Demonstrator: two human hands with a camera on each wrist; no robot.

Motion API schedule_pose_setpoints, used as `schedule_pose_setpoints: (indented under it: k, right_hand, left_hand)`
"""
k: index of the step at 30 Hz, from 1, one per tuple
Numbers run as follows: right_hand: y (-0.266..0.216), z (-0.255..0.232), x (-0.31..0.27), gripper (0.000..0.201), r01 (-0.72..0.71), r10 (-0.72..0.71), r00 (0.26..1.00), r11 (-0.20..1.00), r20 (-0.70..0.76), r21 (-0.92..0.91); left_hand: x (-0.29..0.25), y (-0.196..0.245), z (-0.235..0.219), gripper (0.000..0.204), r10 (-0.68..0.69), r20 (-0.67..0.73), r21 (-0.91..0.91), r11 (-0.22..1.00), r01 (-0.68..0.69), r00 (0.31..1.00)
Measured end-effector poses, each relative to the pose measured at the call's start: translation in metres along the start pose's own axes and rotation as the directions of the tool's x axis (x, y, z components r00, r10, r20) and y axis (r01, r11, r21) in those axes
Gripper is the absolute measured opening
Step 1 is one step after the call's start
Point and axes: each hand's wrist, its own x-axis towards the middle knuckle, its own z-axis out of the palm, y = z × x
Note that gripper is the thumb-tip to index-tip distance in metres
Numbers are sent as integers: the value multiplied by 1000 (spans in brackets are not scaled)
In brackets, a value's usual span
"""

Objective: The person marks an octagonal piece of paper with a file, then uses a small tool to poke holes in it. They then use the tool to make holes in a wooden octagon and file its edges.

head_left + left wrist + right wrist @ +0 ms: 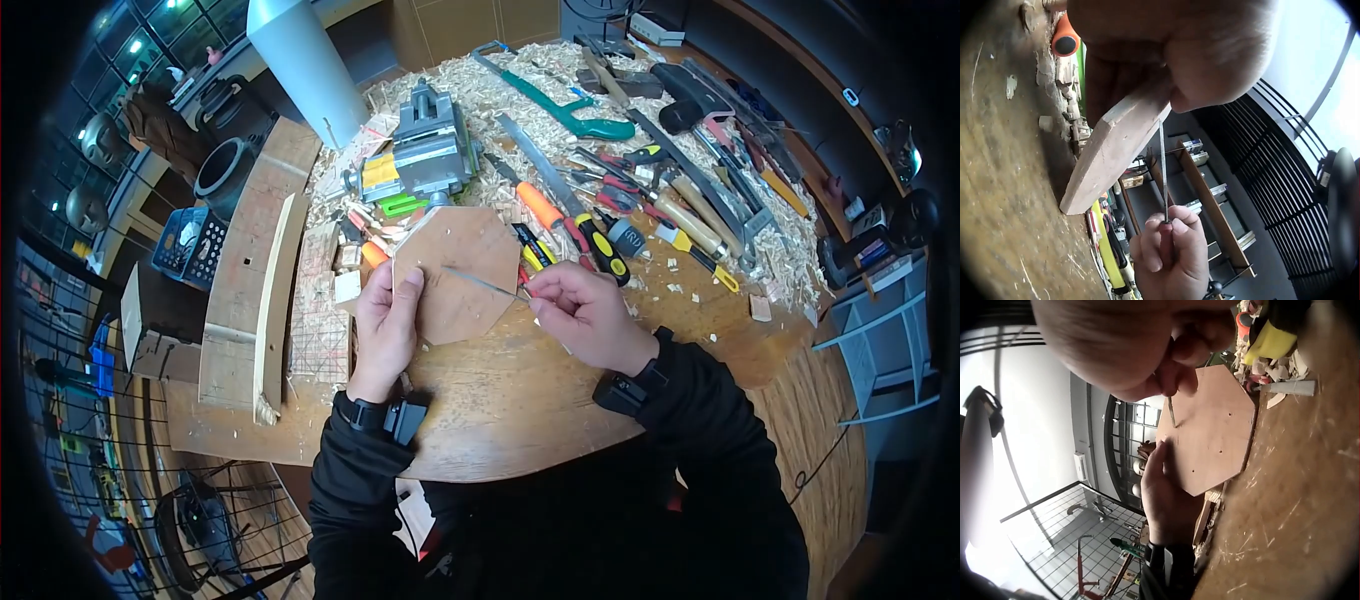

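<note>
A flat, many-sided wooden board [462, 232] is held upright over the bench by my left hand [388, 318], which grips its left edge with the thumb on the face. Several small holes dot the board [1210, 419] in the right wrist view. My right hand [588, 318] pinches the small red handle [1167, 236] of a thin needle file [488, 285]. The tip of the file [1172, 415] meets the board's face near the left thumb. In the left wrist view, the file [1164, 169] reaches the face close under the left hand.
Behind the board stands a grey vise [430, 145] amid wood shavings. A green-handled saw [565, 105], chisels, files and a yellow-black utility knife [715, 268] crowd the right. To the left lie a long wooden strip [275, 300] and a grid-marked board [318, 320].
</note>
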Motion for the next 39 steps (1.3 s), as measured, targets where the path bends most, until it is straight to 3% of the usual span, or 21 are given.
schedule_pose_setpoints:
  k: [13,39]
  right_hand:
    - [-2,-7,-2,13,-35,34,982,999,187,1]
    - [4,-6,-2,10,-27,28,990,1000,140,-11]
  left_hand:
    - [2,0,0,30,-6,-31,46,999,7,999]
    - [1,2,0,24,-16,-51,93,995,21,999]
